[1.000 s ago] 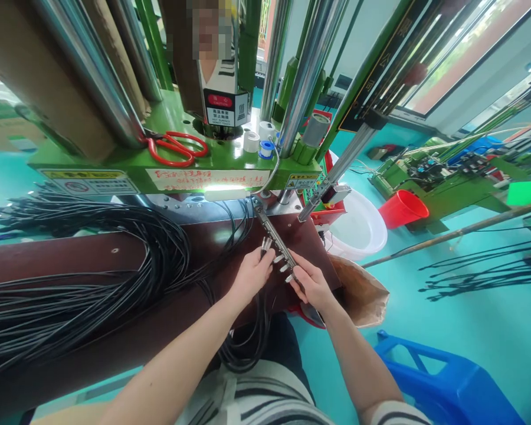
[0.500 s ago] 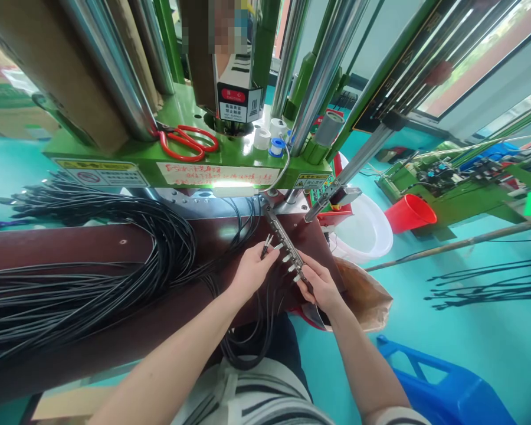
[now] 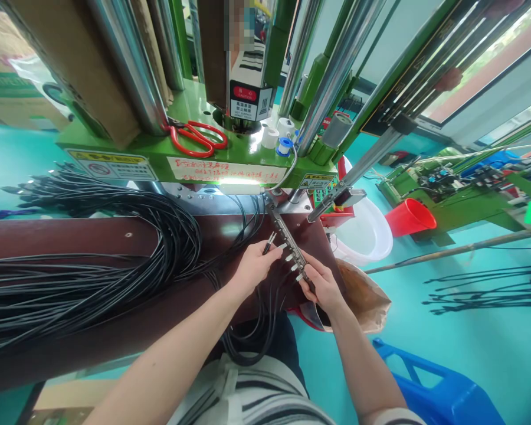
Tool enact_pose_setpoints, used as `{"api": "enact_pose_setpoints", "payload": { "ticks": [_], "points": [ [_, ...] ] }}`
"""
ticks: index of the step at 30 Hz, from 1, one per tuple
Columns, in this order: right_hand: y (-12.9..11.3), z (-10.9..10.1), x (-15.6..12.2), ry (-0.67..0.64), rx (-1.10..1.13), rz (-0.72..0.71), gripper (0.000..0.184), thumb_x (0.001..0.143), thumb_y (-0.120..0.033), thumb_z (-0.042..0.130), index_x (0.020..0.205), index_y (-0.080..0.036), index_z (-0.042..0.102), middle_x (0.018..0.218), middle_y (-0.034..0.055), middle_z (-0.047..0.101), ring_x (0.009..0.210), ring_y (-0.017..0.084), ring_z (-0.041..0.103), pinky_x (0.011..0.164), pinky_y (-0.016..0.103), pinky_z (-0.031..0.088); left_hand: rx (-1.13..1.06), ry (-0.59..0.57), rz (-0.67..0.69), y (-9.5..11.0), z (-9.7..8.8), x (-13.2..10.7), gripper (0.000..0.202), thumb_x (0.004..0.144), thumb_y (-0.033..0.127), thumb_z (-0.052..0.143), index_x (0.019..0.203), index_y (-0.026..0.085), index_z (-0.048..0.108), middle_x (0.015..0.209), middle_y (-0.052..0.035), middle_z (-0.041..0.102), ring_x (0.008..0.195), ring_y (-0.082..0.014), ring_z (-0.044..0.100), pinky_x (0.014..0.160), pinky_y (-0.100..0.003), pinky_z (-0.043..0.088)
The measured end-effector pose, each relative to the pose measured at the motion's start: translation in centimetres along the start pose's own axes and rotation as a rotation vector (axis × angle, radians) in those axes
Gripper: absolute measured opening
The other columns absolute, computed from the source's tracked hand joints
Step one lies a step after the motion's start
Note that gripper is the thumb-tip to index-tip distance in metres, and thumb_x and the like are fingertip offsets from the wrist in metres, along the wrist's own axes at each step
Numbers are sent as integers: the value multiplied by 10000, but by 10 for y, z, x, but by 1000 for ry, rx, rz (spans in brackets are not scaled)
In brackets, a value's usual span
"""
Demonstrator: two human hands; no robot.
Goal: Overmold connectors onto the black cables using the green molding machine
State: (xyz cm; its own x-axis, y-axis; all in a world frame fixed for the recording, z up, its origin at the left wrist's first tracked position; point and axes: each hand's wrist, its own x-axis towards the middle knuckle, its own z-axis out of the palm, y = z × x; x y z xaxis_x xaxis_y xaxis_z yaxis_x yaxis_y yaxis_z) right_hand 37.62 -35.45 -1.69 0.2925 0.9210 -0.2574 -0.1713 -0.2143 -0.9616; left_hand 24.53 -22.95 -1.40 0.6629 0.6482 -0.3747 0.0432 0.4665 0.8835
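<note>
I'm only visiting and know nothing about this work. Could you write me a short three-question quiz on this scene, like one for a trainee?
1. Which hand grips the slotted metal bar?
2. True or false: the red-handled scissors lie on the green machine.
3. What is in the left hand?
A) a white roll
B) metal-tipped cable ends
C) a red bucket

Key:
1. The right hand.
2. True.
3. B.
</note>
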Motion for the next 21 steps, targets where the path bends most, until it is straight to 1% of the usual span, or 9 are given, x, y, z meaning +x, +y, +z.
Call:
{"api": "enact_pose_setpoints", "payload": {
  "ticks": [5, 7, 9, 11, 13, 15, 16, 18, 21],
  "points": [
    [2, 4, 0, 6, -91, -22, 530, 860, -404, 476, 1334, -183, 391, 454, -88, 396, 296, 27, 292, 303, 166, 196, 37, 27, 21, -2, -1, 1, 239, 689, 370, 588, 622, 187, 451, 344, 118, 243, 294, -33, 190, 325, -178, 119],
    [1, 7, 0, 23, -140, -30, 565, 847, -425, 491, 1341, -173, 383, 431, -97, 368, 303, 32, 288, 301, 166, 192, 69, 48, 52, -5, -2, 2, 231, 696, 365, 576, 617, 187, 451, 348, 111, 265, 299, -39, 209, 332, -184, 143],
    [1, 9, -1, 42, -153, -35, 586, 836, -443, 500, 1341, -168, 385, 425, -98, 362, 308, 35, 287, 299, 167, 190, 118, 77, 116, -7, -3, 4, 231, 711, 367, 563, 614, 183, 463, 370, 97, 305, 320, -47, 250, 352, -189, 189],
    [2, 8, -1, 44, -127, -25, 582, 836, -443, 501, 1338, -171, 389, 439, -90, 381, 307, 34, 288, 298, 170, 190, 177, 121, 215, -8, -4, 4, 249, 741, 384, 532, 612, 174, 490, 420, 68, 383, 373, -60, 331, 397, -193, 258],
    [3, 5, 0, 41, -84, -16, 562, 846, -421, 495, 1341, -177, 385, 458, -82, 405, 302, 31, 291, 302, 173, 195, 217, 201, 327, -7, -5, 4, 274, 780, 402, 482, 649, 167, 534, 494, 38, 459, 457, -78, 412, 461, -198, 318],
    [4, 1, 0, 43, -35, -26, 549, 853, -400, 491, 1344, -181, 377, 468, -77, 419, 297, 30, 292, 305, 174, 196, 214, 295, 402, -5, -6, 2, 276, 814, 412, 432, 744, 173, 554, 522, 41, 463, 486, -84, 423, 491, -199, 334],
    [5, -1, 1, 43, -16, -29, 545, 855, -393, 491, 1345, -186, 374, 473, -76, 425, 295, 29, 293, 306, 174, 197, 190, 327, 415, -4, -6, 0, 265, 825, 414, 416, 793, 182, 537, 510, 54, 438, 471, -81, 405, 485, -197, 329],
    [7, -3, 1, 38, 5, -25, 539, 855, -385, 493, 1345, -194, 374, 481, -73, 434, 294, 29, 299, 306, 173, 200, 122, 341, 401, -4, -6, -1, 230, 838, 417, 395, 828, 200, 471, 473, 85, 370, 423, -73, 349, 453, -189, 301],
    [8, -3, 1, 17, -3, -12, 539, 850, -386, 503, 1338, -190, 387, 478, -70, 438, 293, 27, 302, 303, 170, 207, 58, 254, 339, -6, -4, 1, 218, 826, 405, 422, 747, 202, 423, 460, 91, 356, 398, -58, 310, 419, -178, 260]
  ]
}}
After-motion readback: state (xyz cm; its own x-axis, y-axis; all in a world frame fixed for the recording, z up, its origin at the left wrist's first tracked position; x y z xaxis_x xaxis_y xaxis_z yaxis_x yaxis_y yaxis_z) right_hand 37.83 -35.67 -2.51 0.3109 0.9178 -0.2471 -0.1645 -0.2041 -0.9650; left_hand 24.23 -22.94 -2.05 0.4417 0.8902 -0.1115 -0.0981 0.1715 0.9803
